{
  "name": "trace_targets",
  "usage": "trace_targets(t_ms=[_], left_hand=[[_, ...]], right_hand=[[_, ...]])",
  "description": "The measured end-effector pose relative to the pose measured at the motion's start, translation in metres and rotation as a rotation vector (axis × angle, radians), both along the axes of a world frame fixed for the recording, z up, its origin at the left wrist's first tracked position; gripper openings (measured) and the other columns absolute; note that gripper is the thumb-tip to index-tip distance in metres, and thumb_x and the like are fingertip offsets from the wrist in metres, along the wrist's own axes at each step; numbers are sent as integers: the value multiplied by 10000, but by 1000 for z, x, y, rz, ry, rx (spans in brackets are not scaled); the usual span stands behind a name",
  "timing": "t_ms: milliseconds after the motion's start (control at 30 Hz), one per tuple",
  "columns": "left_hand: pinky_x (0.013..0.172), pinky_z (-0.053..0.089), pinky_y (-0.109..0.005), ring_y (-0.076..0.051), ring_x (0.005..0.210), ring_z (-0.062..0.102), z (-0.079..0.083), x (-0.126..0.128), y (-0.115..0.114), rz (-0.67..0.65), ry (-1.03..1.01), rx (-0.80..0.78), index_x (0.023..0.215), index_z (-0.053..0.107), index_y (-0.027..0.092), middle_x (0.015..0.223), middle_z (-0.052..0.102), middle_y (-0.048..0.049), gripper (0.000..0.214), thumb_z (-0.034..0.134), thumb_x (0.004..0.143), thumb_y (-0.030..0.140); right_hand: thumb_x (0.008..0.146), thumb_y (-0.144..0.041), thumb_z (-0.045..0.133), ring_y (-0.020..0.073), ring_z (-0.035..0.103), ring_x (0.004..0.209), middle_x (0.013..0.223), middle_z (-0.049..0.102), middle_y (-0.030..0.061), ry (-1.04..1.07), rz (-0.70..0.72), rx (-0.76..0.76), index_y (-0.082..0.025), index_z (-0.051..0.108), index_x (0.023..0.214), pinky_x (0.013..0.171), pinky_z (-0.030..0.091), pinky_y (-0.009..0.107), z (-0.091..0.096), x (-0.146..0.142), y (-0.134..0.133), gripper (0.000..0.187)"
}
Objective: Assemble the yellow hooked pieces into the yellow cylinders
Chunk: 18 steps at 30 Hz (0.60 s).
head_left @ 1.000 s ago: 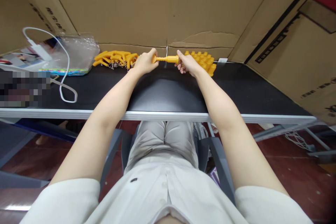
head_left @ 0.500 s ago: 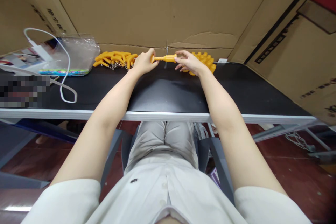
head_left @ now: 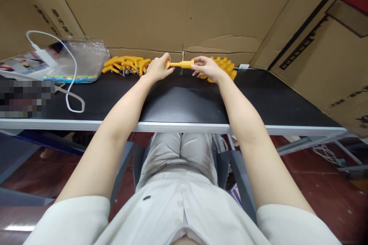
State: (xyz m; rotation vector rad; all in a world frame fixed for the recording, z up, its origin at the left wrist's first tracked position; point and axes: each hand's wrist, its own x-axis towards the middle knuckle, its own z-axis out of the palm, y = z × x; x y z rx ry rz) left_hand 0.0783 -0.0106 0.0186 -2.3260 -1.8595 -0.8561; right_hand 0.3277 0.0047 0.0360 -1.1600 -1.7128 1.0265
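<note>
Above the table, a yellow plastic piece [head_left: 184, 64] is held level between my hands. It has a thin ribbed stem toward the left and a wider cylinder toward the right. My left hand [head_left: 159, 68] is closed on the stem's end, which its fingers partly hide. My right hand [head_left: 209, 68] pinches the cylinder's right end with thumb and fingertips, the other fingers loosely bent. Left of my left hand lie several yellow branched pieces [head_left: 126, 62] with small metal chains. Behind my right hand sits a cluster of yellow knob-shaped pieces [head_left: 224, 65], partly covered by the hand.
The black table [head_left: 184, 103] ends at the back in a cardboard wall [head_left: 184, 11], with more cardboard [head_left: 324, 57] at the right. Clear plastic bags [head_left: 86, 59] and a looped white cable [head_left: 75, 84] lie at the left. A white tag [head_left: 244, 66] is near the back edge.
The yellow piece's cylinder end has shifted very slightly to the right and down. Both hands keep almost the same place and grip.
</note>
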Motion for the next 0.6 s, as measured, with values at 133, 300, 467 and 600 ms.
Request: trace_targets(t_ms=[133,300,467,600], left_hand=[[1051,550,-467,-384,1138,705,-1,-1,2,-28,-16,6,1492,639,251,1074,756,-115,538,676,971,380],[1036,553,-465,-376,1110,716,-2,-2,3,-12,3,15,1455,655,248,1093,773,-116,504,682,973,392],[1024,560,-463,-377,1100,724,-2,-1,2,-3,14,25,1422,673,243,1091,777,-121,474,694,974,393],[1038,557,-476,-382,1113,723,-2,-2,2,-20,-5,20,1459,653,265,1085,771,-114,498,692,975,376]], right_hand=[[890,-272,920,107,721,676,995,779,18,-11,-1,2,-230,652,1047,553,574,179,1,0,-1,314],[907,-275,912,102,722,665,986,783,24,-2,-18,-11,-223,655,1037,541,570,167,0,-1,0,293],[963,-281,861,96,728,675,1012,812,45,3,-29,-39,-217,668,1071,569,590,166,-1,-1,2,231],[993,-298,848,92,713,648,967,816,48,0,-30,-47,-210,675,1039,595,587,169,0,-2,2,200]])
